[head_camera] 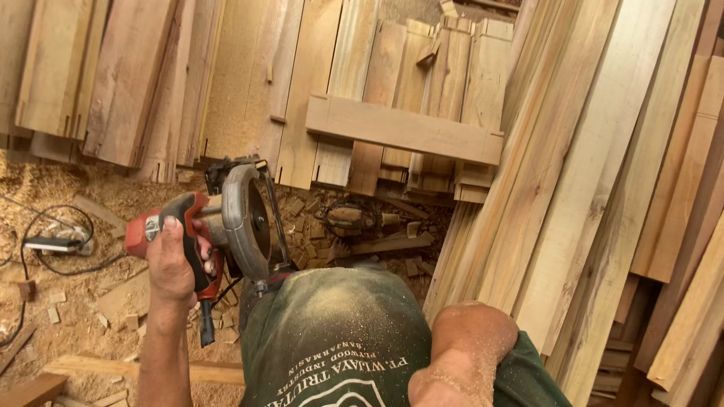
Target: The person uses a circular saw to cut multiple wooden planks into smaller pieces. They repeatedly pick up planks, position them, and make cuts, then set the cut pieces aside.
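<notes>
Item, my left hand: fingers closed round the red-handled circular saw, held raised above the sawdust floor. Right hand: out of sight, state unknown. Right of saw: leaning planks. Step: carrying; placing the blade calls for steady support.

One circular saw, one power strip, many planks.

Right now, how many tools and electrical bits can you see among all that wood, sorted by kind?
Circular saw, held in the left hand: 1
Other tool lying on the floor: 1
Socket strip with black cable: 1
Total: 3
</notes>
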